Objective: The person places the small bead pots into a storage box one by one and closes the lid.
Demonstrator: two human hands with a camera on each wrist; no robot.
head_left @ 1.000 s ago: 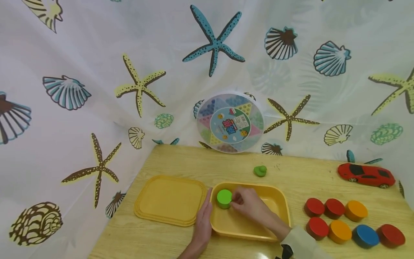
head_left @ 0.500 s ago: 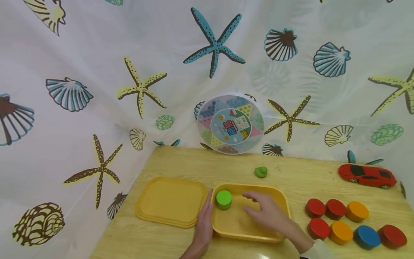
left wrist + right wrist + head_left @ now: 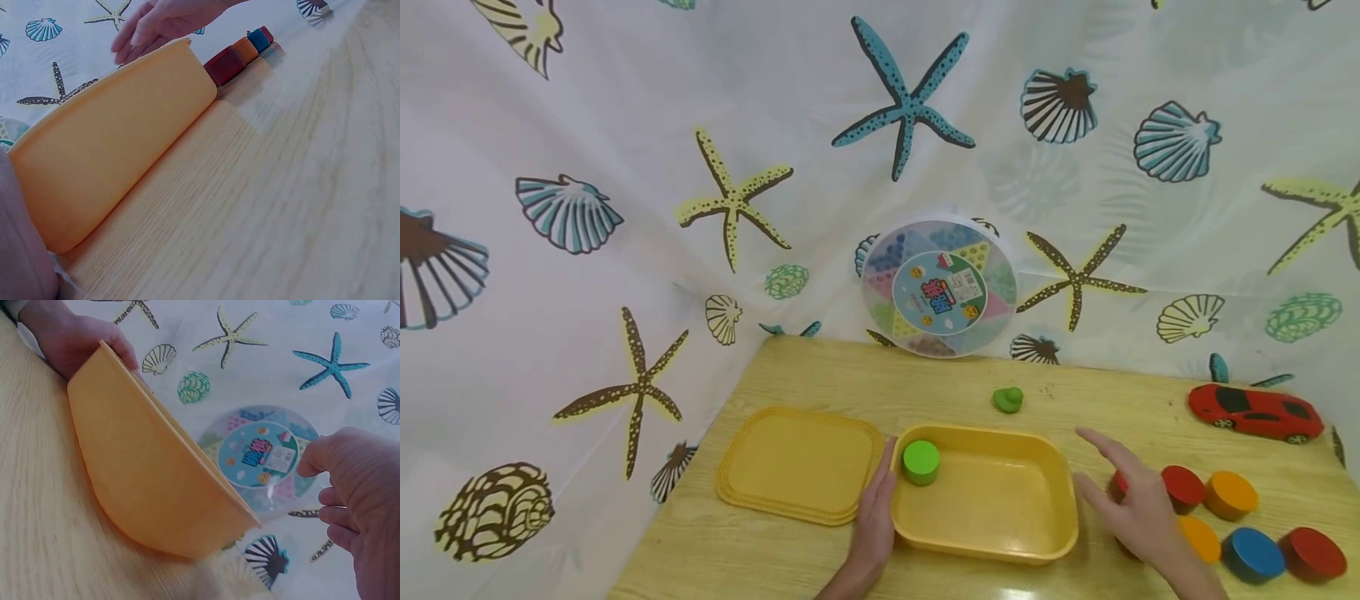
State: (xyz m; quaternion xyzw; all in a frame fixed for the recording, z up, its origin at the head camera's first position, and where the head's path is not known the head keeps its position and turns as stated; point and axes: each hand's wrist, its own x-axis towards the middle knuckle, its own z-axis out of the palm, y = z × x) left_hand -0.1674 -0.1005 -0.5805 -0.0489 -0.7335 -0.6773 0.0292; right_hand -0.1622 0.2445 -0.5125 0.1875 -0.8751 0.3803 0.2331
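Observation:
My left hand (image 3: pixel 874 518) rests with straight fingers along the left wall of a yellow plastic bin (image 3: pixel 985 521). A bright green disc (image 3: pixel 921 462) lies inside, in the bin's back left corner. To the right of the bin, my right hand (image 3: pixel 1138 508) hovers with thumb and fingers spread, holding nothing. It is beside and partly over a group of round blocks, hiding some of them: red (image 3: pixel 1183 489), orange (image 3: pixel 1231 496) and blue (image 3: pixel 1253 556). In the right wrist view, the fingers of my right hand (image 3: pixel 359 494) are apart from the bin (image 3: pixel 150 462).
A flat yellow lid (image 3: pixel 805 465) lies left of the bin. Behind the bin sits a small green duck (image 3: pixel 1008 400). A red toy car (image 3: pixel 1255 412) is at the back right. A round game box (image 3: pixel 940 287) leans on the patterned curtain.
My right hand has come away from the green disc, leaving it in the bin, and has moved right, out over the coloured round blocks. My left hand stays at the bin's side.

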